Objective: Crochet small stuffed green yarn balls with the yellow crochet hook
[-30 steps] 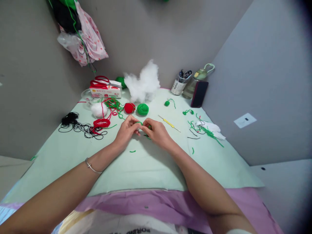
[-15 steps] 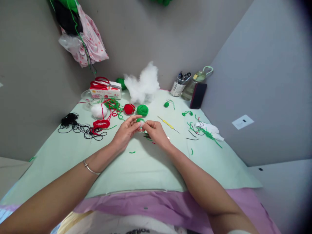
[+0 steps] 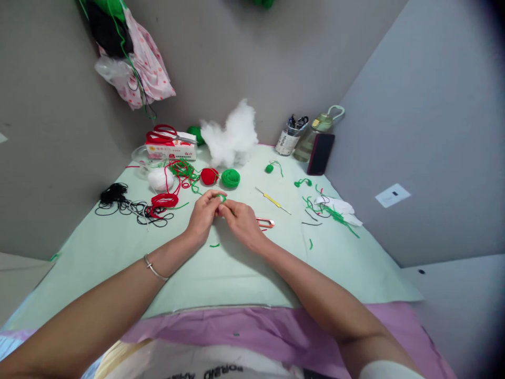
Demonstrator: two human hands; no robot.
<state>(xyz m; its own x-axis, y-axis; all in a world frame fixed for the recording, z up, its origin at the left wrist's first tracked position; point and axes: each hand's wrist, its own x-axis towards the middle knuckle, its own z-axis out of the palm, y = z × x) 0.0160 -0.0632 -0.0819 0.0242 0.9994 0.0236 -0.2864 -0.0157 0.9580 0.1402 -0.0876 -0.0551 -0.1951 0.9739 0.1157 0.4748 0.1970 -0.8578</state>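
Observation:
Fingers curled, my left hand (image 3: 201, 215) grips a small green piece (image 3: 222, 198), apparently crocheted, with a bit of white fluff showing at it. My right hand (image 3: 242, 223) is closed in a pinch against the same piece; its fingertips partly hide what they hold. Beside the right wrist lie orange-handled thread snips (image 3: 266, 222), partly covered by that hand. A yellow-handled crochet hook (image 3: 272, 200) rests to the right of the hands. Just beyond them sit a green yarn ball (image 3: 231, 178) and a red yarn ball (image 3: 209, 176).
White stuffing (image 3: 231, 137) is heaped at the back. Red scissors (image 3: 168, 134) lie on a box (image 3: 172, 149). Black yarn (image 3: 114, 195) tangles at left, and green yarn scraps (image 3: 335, 215) lie at right. A pen cup (image 3: 288, 142), bottle (image 3: 305, 145) and phone (image 3: 321, 154) stand back right.
Both hands have shifted slightly left and closer together around the green piece. The white fluff shows less now. More of the orange snips has come into view beside the right hand.

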